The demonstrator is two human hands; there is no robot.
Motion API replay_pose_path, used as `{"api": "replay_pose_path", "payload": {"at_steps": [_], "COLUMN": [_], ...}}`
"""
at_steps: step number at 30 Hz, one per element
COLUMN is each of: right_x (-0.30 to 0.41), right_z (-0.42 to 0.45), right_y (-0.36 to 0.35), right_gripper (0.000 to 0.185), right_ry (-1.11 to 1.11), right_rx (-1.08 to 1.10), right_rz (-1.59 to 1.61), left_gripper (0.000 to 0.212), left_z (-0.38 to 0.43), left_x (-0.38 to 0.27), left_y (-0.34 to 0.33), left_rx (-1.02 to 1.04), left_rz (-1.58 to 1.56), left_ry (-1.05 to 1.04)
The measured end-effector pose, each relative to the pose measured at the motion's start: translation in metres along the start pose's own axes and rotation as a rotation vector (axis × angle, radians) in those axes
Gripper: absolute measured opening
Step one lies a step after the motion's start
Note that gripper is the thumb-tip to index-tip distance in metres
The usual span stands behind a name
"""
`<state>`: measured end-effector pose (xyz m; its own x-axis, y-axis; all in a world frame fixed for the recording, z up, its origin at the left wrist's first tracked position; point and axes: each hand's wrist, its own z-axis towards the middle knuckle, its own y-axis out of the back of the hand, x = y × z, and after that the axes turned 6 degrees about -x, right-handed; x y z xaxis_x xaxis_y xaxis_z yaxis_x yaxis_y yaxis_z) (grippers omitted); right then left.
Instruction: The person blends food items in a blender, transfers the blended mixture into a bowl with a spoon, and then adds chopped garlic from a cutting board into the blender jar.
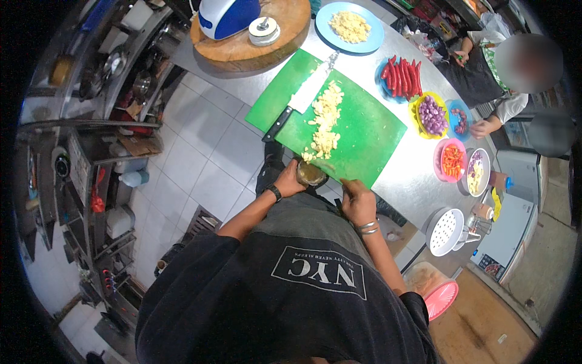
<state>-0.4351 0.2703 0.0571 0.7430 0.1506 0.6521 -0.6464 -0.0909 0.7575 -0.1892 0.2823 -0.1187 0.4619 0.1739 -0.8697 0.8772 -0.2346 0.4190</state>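
My left hand (pixel 290 180) grips a small round container (pixel 311 173) with brownish contents, at the near edge of a green cutting board (pixel 368 132). My right hand (pixel 359 202) is at the board's near corner with its fingers curled; whether it holds anything is unclear. Chopped pale yellow pieces (pixel 326 113), perhaps garlic, lie in a long row on the board. Left of them a kitchen knife (pixel 300 98) with a black handle lies across the board, its handle over the edge.
A round wooden block (pixel 291 32) stands at the far left. Along the steel table (pixel 404 168) are a blue plate (pixel 320 22) of chopped pieces, red chillies (pixel 402 78), shallots (pixel 432 116) and a white strainer (pixel 445 232). A co-worker's hand (pixel 481 129) is at the table's far side.
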Motion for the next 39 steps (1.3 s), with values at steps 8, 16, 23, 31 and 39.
{"api": "replay_pose_path", "payload": {"at_steps": [8, 16, 23, 31, 39], "right_x": [0.007, 0.015, 0.000, -0.051, -0.040], "right_z": [0.043, 0.054, 0.028, 0.070, 0.051], "right_y": [0.000, -0.036, -0.008, 0.003, -0.011], "right_gripper": [0.034, 0.032, 0.033, 0.031, 0.028], "right_ry": [0.071, 0.171, 0.127, -0.078, 0.006], "right_rx": [-0.003, 0.075, 0.137, -0.066, 0.020], "right_rz": [0.019, -0.074, -0.030, -0.146, -0.121], "left_gripper": [0.072, 0.076, 0.079, 0.071, 0.079], "left_z": [0.001, 0.003, 0.002, 0.004, 0.002], "left_x": [-0.002, -0.009, 0.004, 0.013, 0.014], "left_y": [0.000, 0.006, -0.001, -0.012, -0.014], "left_rx": [-0.020, -0.046, -0.044, -0.124, -0.133], "left_rz": [0.038, 0.005, 0.045, 0.028, -0.008], "left_ry": [0.056, 0.026, 0.089, -0.030, 0.004]}}
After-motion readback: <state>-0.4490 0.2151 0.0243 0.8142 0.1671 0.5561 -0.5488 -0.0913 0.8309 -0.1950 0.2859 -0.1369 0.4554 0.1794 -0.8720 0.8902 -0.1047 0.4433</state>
